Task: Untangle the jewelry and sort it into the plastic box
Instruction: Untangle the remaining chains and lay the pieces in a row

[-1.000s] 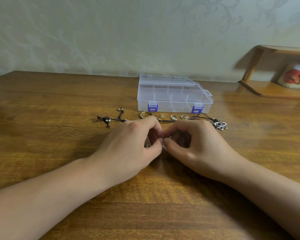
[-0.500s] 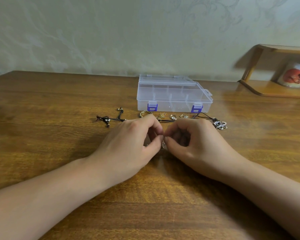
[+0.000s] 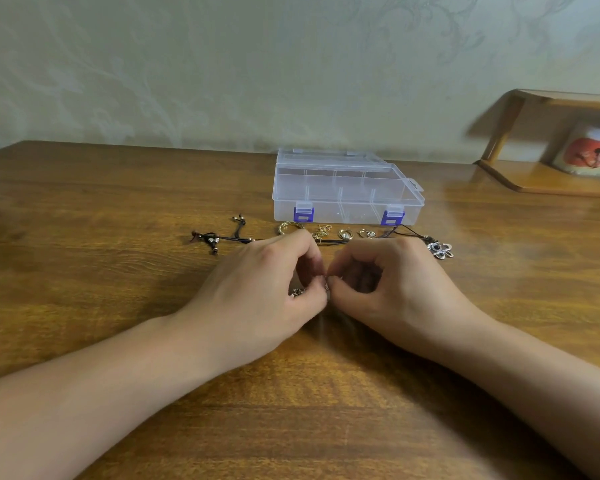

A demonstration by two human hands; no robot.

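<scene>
My left hand [image 3: 257, 292] and my right hand [image 3: 392, 289] meet fingertip to fingertip on the table, both pinching a small silvery piece of jewelry [image 3: 297, 291] that is mostly hidden between them. Behind them lies a row of jewelry: a black cord with beads [image 3: 215, 239], a gold ring [image 3: 286, 226], a fine gold chain [image 3: 323, 231], small gold earrings [image 3: 345, 233], and a silver flower pendant [image 3: 440, 250] on a dark cord. The clear plastic box [image 3: 347, 188] with blue latches stands closed behind the row.
The wooden table [image 3: 118, 271] runs to a pale wall at the back. A low wooden shelf [image 3: 541, 181] at the far right holds a white mug with an orange picture [image 3: 589, 152].
Both hands have stayed in place, with only small finger movements on the piece between them. The view has shifted slightly.
</scene>
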